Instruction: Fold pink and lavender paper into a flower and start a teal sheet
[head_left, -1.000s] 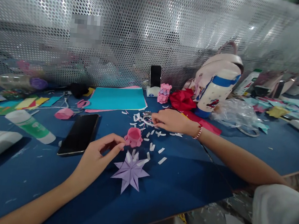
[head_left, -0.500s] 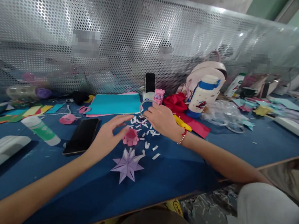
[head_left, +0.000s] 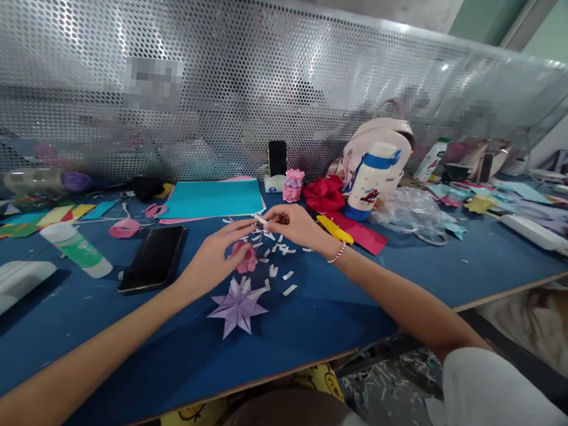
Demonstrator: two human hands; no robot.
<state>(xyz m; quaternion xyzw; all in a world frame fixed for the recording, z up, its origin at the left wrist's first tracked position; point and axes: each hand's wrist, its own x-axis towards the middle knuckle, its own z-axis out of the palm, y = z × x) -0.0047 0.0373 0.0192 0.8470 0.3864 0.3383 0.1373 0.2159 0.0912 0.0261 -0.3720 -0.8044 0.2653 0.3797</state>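
Observation:
My right hand (head_left: pixel 290 226) is closed, its thumb and fingertips pinching a small white strip (head_left: pixel 262 219) over the table. Close by on the left, my left hand (head_left: pixel 214 253) has its fingers stretched toward that strip and its thumb apart; whether the fingertips touch it I cannot tell. Below the left fingers sits a pink folded-paper piece (head_left: pixel 244 257), partly covered by the thumb. Nearer to me lies a purple paper star (head_left: pixel 238 308) with pale strips at its upper points. Several white scraps (head_left: pixel 273 271) are scattered beside these pieces.
A black phone (head_left: pixel 153 259) and a glue tube (head_left: pixel 77 249) lie left. Blue paper sheets (head_left: pixel 212 198), a phone on a stand (head_left: pixel 277 161) and a pink paper stack (head_left: pixel 293 185) are behind. Rightward are a yellow cutter (head_left: pixel 335 229), red paper (head_left: pixel 362 235) and a bottle (head_left: pixel 370 181).
My right hand has come lower and slightly left, toward the left fingertips, and a white strip now shows in its pinch. A pale ring beside that hand earlier no longer shows.

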